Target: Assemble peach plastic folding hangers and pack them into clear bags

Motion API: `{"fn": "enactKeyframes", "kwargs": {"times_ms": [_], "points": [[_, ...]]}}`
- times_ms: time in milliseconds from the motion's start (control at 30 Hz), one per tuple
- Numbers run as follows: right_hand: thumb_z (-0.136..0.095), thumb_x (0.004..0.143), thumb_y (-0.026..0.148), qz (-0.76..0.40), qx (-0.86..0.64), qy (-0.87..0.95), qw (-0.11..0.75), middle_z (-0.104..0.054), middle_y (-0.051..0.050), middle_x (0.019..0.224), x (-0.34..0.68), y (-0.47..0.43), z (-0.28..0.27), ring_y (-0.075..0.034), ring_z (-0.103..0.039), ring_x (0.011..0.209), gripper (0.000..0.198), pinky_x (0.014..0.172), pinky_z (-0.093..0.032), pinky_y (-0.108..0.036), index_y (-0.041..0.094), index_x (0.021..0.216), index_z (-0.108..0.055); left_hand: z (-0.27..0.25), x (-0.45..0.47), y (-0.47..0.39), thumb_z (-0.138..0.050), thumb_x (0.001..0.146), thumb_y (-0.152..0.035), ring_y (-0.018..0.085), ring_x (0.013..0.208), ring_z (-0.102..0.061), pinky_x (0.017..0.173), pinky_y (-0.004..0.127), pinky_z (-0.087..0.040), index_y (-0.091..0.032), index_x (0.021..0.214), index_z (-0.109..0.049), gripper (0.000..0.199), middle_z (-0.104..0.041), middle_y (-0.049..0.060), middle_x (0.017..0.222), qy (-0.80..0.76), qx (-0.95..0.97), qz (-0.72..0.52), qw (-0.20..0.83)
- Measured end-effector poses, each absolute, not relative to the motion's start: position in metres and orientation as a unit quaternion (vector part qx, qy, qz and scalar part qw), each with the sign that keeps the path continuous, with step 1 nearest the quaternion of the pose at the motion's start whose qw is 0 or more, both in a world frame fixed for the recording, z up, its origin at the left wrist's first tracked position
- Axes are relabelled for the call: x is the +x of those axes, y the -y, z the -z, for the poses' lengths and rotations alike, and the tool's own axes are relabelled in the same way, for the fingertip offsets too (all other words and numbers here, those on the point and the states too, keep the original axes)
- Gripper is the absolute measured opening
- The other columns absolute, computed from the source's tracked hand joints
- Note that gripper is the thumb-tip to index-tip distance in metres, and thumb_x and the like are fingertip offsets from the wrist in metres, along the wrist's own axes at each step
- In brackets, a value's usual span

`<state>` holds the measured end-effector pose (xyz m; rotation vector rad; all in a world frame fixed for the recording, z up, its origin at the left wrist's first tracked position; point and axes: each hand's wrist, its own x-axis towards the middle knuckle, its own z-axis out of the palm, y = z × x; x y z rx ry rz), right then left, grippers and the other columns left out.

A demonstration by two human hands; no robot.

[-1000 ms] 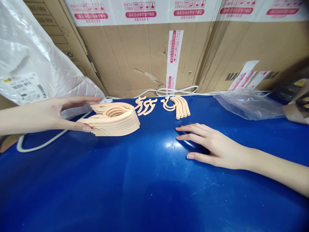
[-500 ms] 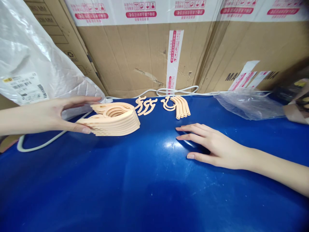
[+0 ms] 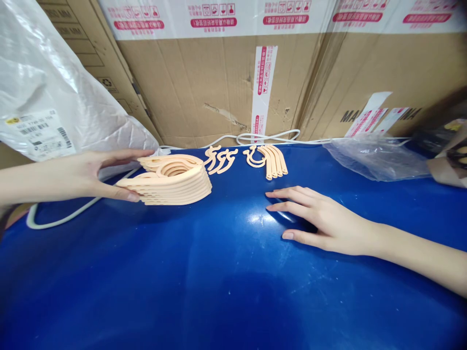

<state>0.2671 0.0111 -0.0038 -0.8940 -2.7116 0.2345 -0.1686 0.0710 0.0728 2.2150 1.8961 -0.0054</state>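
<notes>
A stack of peach plastic hanger parts (image 3: 175, 187), curved and nested on top of each other, lies on the blue tabletop (image 3: 219, 272) at left. My left hand (image 3: 98, 175) reaches around the stack's left end, thumb against the near side and fingers over the far side. Right of the stack lie several small S-shaped hooks (image 3: 221, 160) in the same peach plastic. Farther right are a round hook (image 3: 255, 158) and several curved arms (image 3: 275, 163) side by side. My right hand (image 3: 310, 218) rests low over the table in front of them, fingers spread, holding nothing.
Large cardboard boxes (image 3: 204, 87) stand along the back edge. A white cable (image 3: 270, 138) runs before them and loops at left (image 3: 54, 225). A clear plastic bag (image 3: 379, 158) lies at back right. A big white plastic package (image 3: 47, 87) leans at back left.
My left hand has shifted very slightly to the right and down along the end of the stack. The right hand and the plastic pieces have stayed in place.
</notes>
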Motion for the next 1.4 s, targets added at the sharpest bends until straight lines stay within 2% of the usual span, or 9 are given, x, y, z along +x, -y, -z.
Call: {"fn": "enactKeyframes", "kwargs": {"times_ms": [67, 233, 600, 800, 1000, 1167, 1400], "points": [[-0.056, 0.091, 0.043, -0.083, -0.308, 0.937, 0.142, -0.051, -0.011, 0.143, 0.2671, -0.0112, 0.0037, -0.028, -0.05, 0.128, 0.043, 0.102, -0.043, -0.049, 0.023, 0.129, -0.057, -0.0724, -0.1677, -0.0713, -0.07, 0.05, -0.074, 0.031, 0.133, -0.047, 0.109, 0.039, -0.04, -0.031, 0.148, -0.034, 0.113, -0.045, -0.002, 0.149, -0.651, 0.749, 0.0, 0.123], [-0.056, 0.091, 0.044, -0.082, -0.307, 0.937, 0.142, -0.051, -0.011, 0.143, 0.2671, -0.0112, 0.0033, -0.028, -0.05, 0.128, 0.043, 0.103, -0.043, -0.049, 0.022, 0.129, -0.057, -0.0696, -0.165, -0.0718, -0.071, 0.049, -0.07, 0.027, 0.132, -0.049, 0.113, 0.039, -0.034, -0.031, 0.146, -0.034, 0.111, -0.05, -0.003, 0.145, -0.65, 0.748, -0.001, 0.136], [-0.057, 0.091, 0.043, -0.083, -0.309, 0.936, 0.147, -0.052, -0.011, 0.142, 0.2669, -0.0108, 0.0031, -0.027, -0.051, 0.126, 0.043, 0.102, -0.044, -0.048, 0.023, 0.128, -0.058, -0.0696, -0.164, -0.0706, -0.071, 0.052, -0.068, 0.028, 0.131, -0.049, 0.109, 0.037, -0.04, -0.028, 0.147, -0.033, 0.11, -0.048, -0.001, 0.146, -0.645, 0.752, -0.006, 0.135], [-0.056, 0.091, 0.044, -0.082, -0.306, 0.937, 0.146, -0.051, -0.011, 0.142, 0.2667, -0.0109, 0.003, -0.028, -0.051, 0.127, 0.043, 0.102, -0.044, -0.05, 0.024, 0.129, -0.057, -0.0683, -0.1623, -0.0702, -0.071, 0.05, -0.068, 0.028, 0.129, -0.051, 0.107, 0.035, -0.043, -0.031, 0.148, -0.032, 0.111, -0.049, -0.002, 0.145, -0.649, 0.748, -0.019, 0.135], [-0.055, 0.092, 0.045, -0.079, -0.31, 0.938, 0.137, -0.05, -0.01, 0.143, 0.2672, -0.0112, 0.0036, -0.026, -0.049, 0.128, 0.044, 0.103, -0.042, -0.047, 0.022, 0.129, -0.056, -0.0685, -0.1622, -0.0705, -0.072, 0.051, -0.069, 0.032, 0.127, -0.053, 0.106, 0.038, -0.043, -0.028, 0.15, -0.029, 0.115, -0.047, 0.002, 0.147, -0.632, 0.764, -0.029, 0.128], [-0.055, 0.092, 0.045, -0.077, -0.31, 0.938, 0.137, -0.05, -0.01, 0.143, 0.2671, -0.0112, 0.0037, -0.026, -0.049, 0.128, 0.043, 0.103, -0.042, -0.048, 0.023, 0.129, -0.057, -0.0685, -0.1667, -0.0718, -0.072, 0.054, -0.069, 0.031, 0.128, -0.053, 0.107, 0.036, -0.042, -0.031, 0.15, -0.028, 0.112, -0.046, 0.0, 0.148, -0.626, 0.77, -0.014, 0.122], [-0.054, 0.092, 0.045, -0.075, -0.312, 0.938, 0.131, -0.05, -0.01, 0.144, 0.2672, -0.011, 0.0035, -0.024, -0.048, 0.128, 0.043, 0.104, -0.041, -0.045, 0.022, 0.129, -0.056, -0.0664, -0.165, -0.0708, -0.071, 0.054, -0.071, 0.03, 0.128, -0.051, 0.108, 0.041, -0.04, -0.028, 0.148, -0.03, 0.112, -0.05, 0.003, 0.144, -0.631, 0.763, -0.011, 0.139]]}}
